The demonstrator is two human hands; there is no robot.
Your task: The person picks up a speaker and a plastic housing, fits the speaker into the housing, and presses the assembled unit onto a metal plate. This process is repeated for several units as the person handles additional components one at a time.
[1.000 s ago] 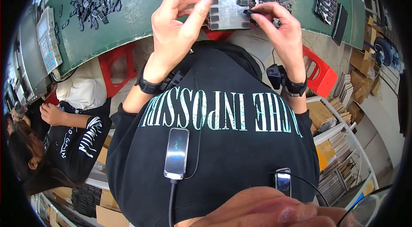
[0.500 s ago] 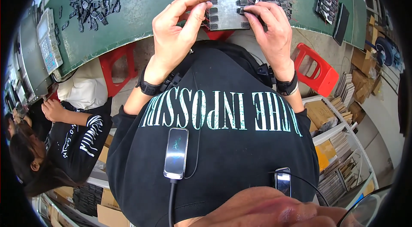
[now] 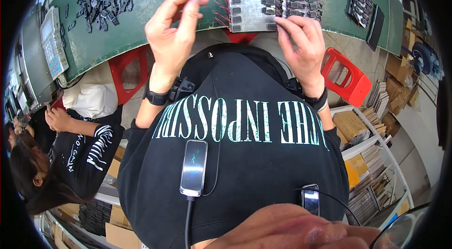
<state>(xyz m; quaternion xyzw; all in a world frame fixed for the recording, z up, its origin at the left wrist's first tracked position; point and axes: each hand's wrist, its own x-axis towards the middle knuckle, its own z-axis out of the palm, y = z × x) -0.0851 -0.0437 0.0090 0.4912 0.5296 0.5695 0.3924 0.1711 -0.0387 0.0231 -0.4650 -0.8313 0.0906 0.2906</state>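
Hovering at the near right corner of a silver rectangular metal plate [image 3: 249, 8]: bare right hand [image 3: 302, 48], thumb and forefinger close together; whether they pinch anything cannot be told. Bare left hand [image 3: 172, 39], raised left of the plate; thumb and forefinger parted, nothing visible between them. Small black rectangular modules [image 3: 236, 10], in a column along each long side of the plate. Thin red wires [image 3: 220, 8], fanning out from its left edge. Green table [image 3: 136, 20], beneath the plate. Loose black module heap [image 3: 112, 17], well left of the plate.
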